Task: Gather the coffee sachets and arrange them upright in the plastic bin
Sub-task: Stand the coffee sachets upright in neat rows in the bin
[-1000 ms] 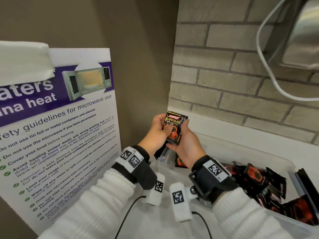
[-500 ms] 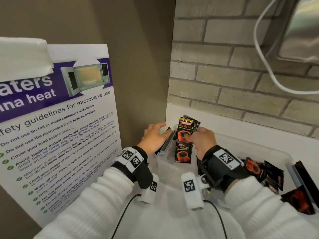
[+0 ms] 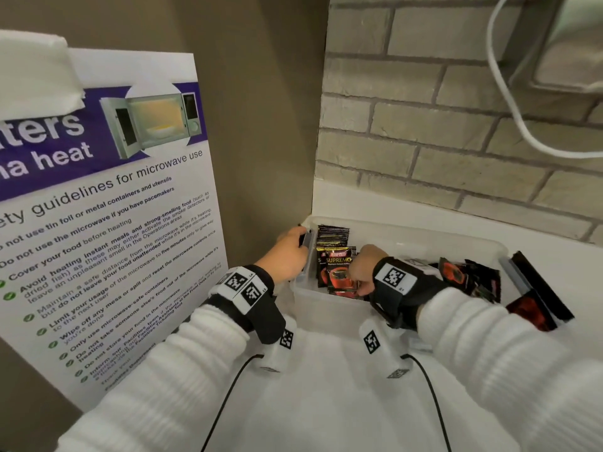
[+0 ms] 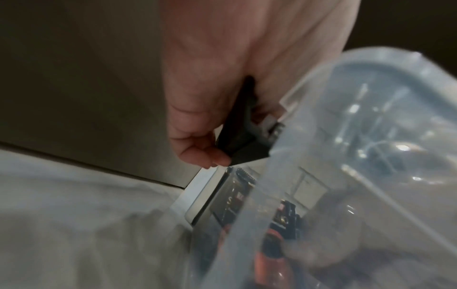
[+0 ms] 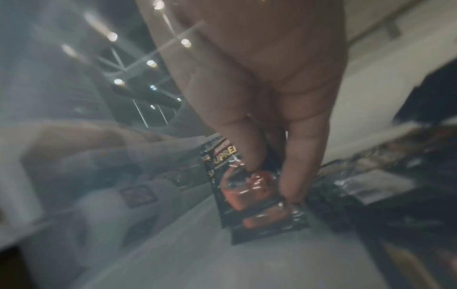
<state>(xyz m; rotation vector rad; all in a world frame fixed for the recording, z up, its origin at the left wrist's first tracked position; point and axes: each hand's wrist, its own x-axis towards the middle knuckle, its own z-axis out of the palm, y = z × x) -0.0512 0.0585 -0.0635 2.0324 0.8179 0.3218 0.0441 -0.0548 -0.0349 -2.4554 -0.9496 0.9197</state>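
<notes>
microwave poster (image 3: pixel 98 197), brick wall (image 3: pixel 440 132), white cable (image 3: pixel 509 102)

Bright sharp head view, dim blurred wrist views, wide-angle bending

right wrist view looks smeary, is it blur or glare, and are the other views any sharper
Right wrist view: mostly motion blur, with bright glare spots on the plastic bin; sachet lettering only partly readable. Left wrist view: soft, bin wall hazy. Head view: sharpest, poster text legible, edges bowed by the wide lens.

The white bench (image 3: pixel 326 402) carries the clear plastic bin (image 3: pixel 329 308) under both hands, with a poster (image 3: pixel 107 223) standing left of the left hand (image 3: pixel 287 256).
</notes>
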